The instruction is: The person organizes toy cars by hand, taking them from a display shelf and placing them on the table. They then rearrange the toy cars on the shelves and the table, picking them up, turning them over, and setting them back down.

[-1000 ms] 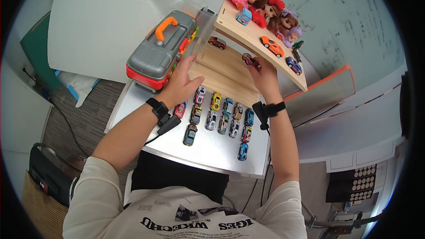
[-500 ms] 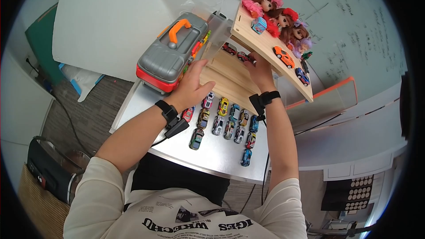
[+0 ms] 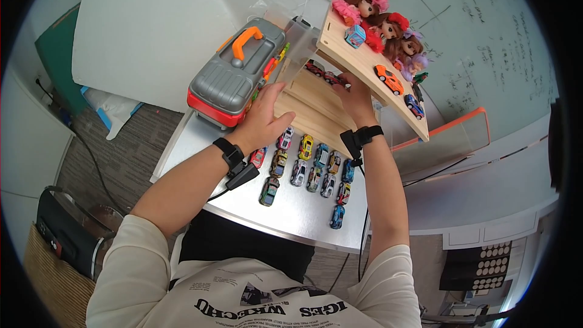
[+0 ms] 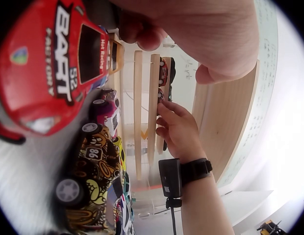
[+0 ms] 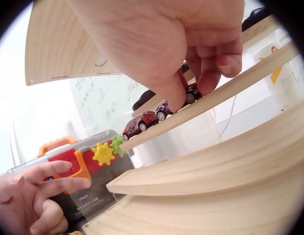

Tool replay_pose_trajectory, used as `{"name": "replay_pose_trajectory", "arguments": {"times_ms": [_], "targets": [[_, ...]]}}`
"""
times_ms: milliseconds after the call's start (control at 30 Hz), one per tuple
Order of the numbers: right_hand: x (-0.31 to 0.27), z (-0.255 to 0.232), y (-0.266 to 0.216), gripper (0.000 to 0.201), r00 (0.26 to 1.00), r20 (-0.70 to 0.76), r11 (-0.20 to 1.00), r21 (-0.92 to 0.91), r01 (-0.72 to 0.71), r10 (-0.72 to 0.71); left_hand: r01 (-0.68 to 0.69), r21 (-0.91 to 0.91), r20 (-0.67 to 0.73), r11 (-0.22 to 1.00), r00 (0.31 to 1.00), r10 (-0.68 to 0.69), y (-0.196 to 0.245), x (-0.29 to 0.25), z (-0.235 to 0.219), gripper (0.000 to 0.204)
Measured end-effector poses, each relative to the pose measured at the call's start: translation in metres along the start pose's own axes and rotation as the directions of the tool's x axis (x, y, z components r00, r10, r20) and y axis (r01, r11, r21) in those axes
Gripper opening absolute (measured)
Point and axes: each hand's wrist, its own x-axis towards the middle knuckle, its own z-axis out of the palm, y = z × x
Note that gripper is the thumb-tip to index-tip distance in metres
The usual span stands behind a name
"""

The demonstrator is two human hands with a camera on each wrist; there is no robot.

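Note:
My right hand (image 3: 358, 100) reaches under the raised wooden shelf and pinches a small toy car (image 5: 164, 108) between thumb and fingers. The car's wheels are right at a narrow wooden ledge (image 5: 206, 108), and the fingers hide much of its body. Just beyond its end, a red toy car (image 5: 140, 123) stands on the same ledge. My left hand (image 3: 261, 118) is held with fingers spread beside the toolbox (image 3: 212, 79), holding nothing. Below it, a red toy car (image 4: 49, 68) and several others, such as a yellow one (image 3: 305, 146), stand in rows on the silvery table (image 3: 297, 222).
Dolls (image 3: 388, 27), an orange toy car (image 3: 388, 79), a blue toy car (image 3: 415, 107) and a small blue toy vehicle (image 3: 355, 36) sit on the upper shelf (image 3: 340, 45), which overhangs my right hand. Lower wooden steps (image 3: 310, 109) lie between my hands.
My right hand has moved the toy car inward, from hanging tilted under the shelf to beside the red car on the ledge. The left hand stays spread by the toolbox; the head view has shifted.

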Motion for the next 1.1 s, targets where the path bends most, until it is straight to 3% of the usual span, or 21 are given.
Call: {"name": "replay_pose_trajectory", "arguments": {"times_ms": [67, 133, 300, 400, 467, 600, 767, 867, 900, 967, 1000, 1067, 1100], "targets": [[0.0, -0.001, 0.001, 0.036, 1.0, 0.006, 1.0, -0.007, -0.01, 0.01, -0.068, 0.031, -0.038, 0.997, 0.997, 0.069, -0.002, 0.0, 0.002, 0.066], [0.001, -0.004, 0.002, 0.047, 0.991, 0.1, 0.996, -0.021, -0.088, 0.09, -0.087, 0.043, -0.045, 0.995, 0.995, 0.089, -0.004, 0.0, 0.003, 0.066], [-0.001, -0.004, 0.004, 0.046, 0.994, 0.087, 0.998, -0.015, -0.057, 0.058, -0.115, 0.067, -0.052, 0.991, 0.992, 0.118, -0.004, 0.0, 0.003, 0.067], [-0.001, 0.002, 0.011, 0.041, 0.999, 0.052, 1.0, -0.026, -0.015, 0.016, -0.081, 0.041, -0.047, 0.996, 0.995, 0.083, -0.001, 0.0, 0.001, 0.067], [0.001, 0.003, 0.012, 0.036, 1.0, 0.016, 0.999, -0.033, 0.018, -0.017, 0.015, -0.002, 0.003, 1.0, 1.0, -0.015, 0.0, 0.0, 0.0, 0.068], [-0.005, -0.003, 0.0, 0.04, 1.0, 0.009, 0.999, -0.041, 0.012, -0.012, 0.007, 0.023, 0.006, 1.0, 1.0, -0.007, -0.003, 0.0, 0.0, 0.068], [-0.029, -0.017, -0.023, 0.04, 0.996, -0.083, 0.993, -0.114, 0.036, -0.045, -0.177, 0.099, -0.08, 0.979, 0.98, 0.185, -0.014, 0.001, 0.006, 0.066], [-0.056, -0.03, -0.045, 0.031, 0.992, -0.091, 0.993, -0.094, 0.073, -0.082, -0.199, 0.128, -0.087, 0.972, 0.974, 0.211, -0.013, 0.002, 0.005, 0.065], [-0.067, -0.036, -0.056, 0.028, 0.998, -0.023, 0.996, -0.065, 0.058, -0.059, -0.196, 0.125, -0.086, 0.973, 0.975, 0.207, -0.009, 0.001, 0.003, 0.065], [-0.089, -0.041, -0.071, 0.02, 0.996, 0.073, 0.997, -0.051, 0.065, -0.061, -0.026, 0.041, -0.028, 0.999, 0.999, 0.028, -0.002, 0.0, 0.001, 0.065], [-0.098, -0.044, -0.076, 0.02, 0.996, 0.074, 0.997, -0.052, 0.06, -0.056, -0.024, 0.039, -0.025, 0.999, 0.999, 0.025, -0.004, 0.0, 0.002, 0.065], [-0.116, -0.049, -0.085, 0.019, 0.92, 0.38, 0.99, -0.13, -0.054, 0.1, -0.112, 0.087, -0.064, 0.99, 0.991, 0.118, -0.006, 0.001, 0.003, 0.065], [-0.125, -0.049, -0.088, 0.024, 0.913, 0.402, 0.991, -0.135, -0.02, 0.073, -0.109, 0.085, -0.06, 0.99, 0.992, 0.115, -0.006, 0.001, 0.002, 0.065]]}}
